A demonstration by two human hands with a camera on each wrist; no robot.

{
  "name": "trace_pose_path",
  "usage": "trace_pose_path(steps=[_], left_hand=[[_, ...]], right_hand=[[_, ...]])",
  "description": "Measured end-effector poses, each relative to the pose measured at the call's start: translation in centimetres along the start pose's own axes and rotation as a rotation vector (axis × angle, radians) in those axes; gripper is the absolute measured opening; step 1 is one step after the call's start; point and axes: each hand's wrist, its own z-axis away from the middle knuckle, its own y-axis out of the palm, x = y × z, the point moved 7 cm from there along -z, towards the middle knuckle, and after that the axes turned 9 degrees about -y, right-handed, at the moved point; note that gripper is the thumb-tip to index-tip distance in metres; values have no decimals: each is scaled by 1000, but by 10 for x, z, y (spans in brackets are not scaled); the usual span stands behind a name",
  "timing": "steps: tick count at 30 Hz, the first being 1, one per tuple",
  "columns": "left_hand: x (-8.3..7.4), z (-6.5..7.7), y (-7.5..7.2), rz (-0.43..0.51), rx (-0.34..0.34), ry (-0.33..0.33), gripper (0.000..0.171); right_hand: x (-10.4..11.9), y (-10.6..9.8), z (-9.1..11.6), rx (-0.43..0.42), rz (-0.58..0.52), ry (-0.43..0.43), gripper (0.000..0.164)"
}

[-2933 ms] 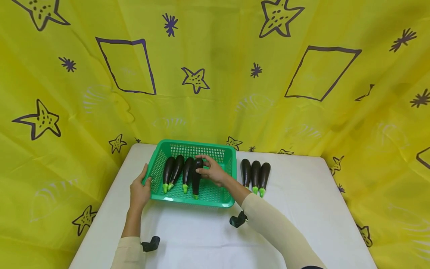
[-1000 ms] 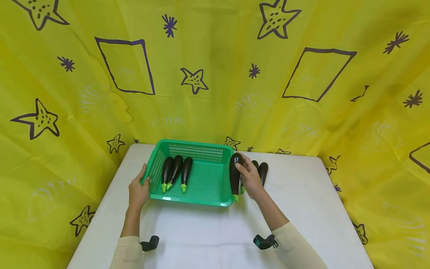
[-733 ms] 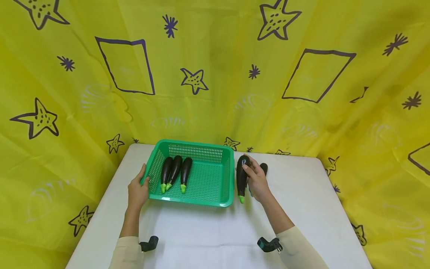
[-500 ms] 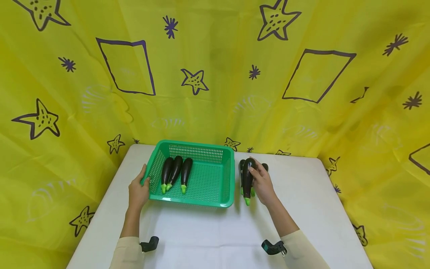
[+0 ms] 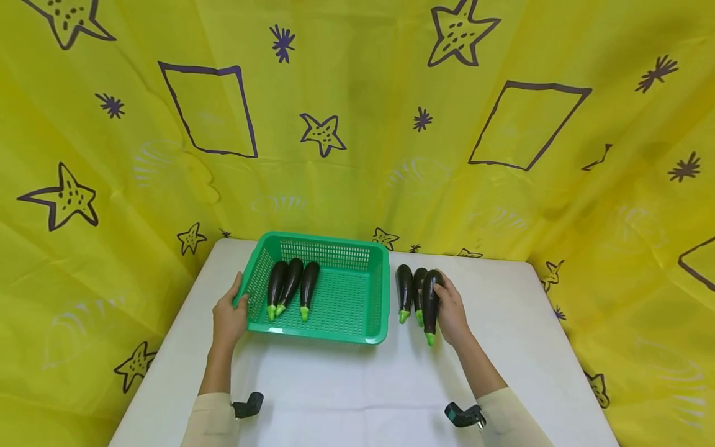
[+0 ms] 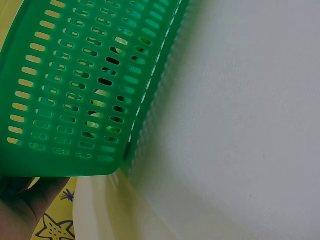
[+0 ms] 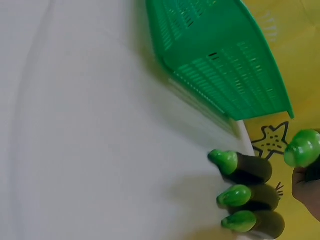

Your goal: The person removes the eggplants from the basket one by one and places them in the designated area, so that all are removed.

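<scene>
My left hand grips the left end of a green plastic basket, thumb and fingers at its rim. Three dark eggplants with green stem ends lie in the basket's left half. To the right of the basket, my right hand holds another eggplant, stem end towards me, above the row on the table. Two of that row, a left eggplant and a middle eggplant, show in the head view. A third eggplant, hidden there by the held one, appears in the right wrist view.
A white cloth covers the table. Yellow patterned curtain hangs close behind it and along both sides. Each wrist carries a small black device, such as the right wrist device.
My right hand has lifted one eggplant out of the basket and carried it right, over the basket's edge to the far end of the row. The left hand keeps its grip on the basket.
</scene>
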Motion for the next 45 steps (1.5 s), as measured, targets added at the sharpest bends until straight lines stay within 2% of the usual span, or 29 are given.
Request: trace_pose_path(steps=[4, 15, 26, 32, 40, 45], left_hand=[[1, 0, 0, -7, -7, 5, 56], [0, 0, 0, -5, -15, 8, 56], [0, 0, 0, -4, -20, 5, 56], [0, -1, -1, -2, -27, 9, 56], [0, 0, 0, -10, -22, 13, 57], [0, 0, 0, -10, -19, 7, 57]], right_hand=[[-7, -10, 4, -37, 70, 26, 55], [-21, -32, 10, -90, 197, -6, 57], [-26, -55, 1, -131, 427, -5, 62], [-31, -64, -8, -153, 442, 15, 62], [-42, -76, -23, -152, 454, 0, 59], [-43, -82, -29, -182, 517, -31, 53]])
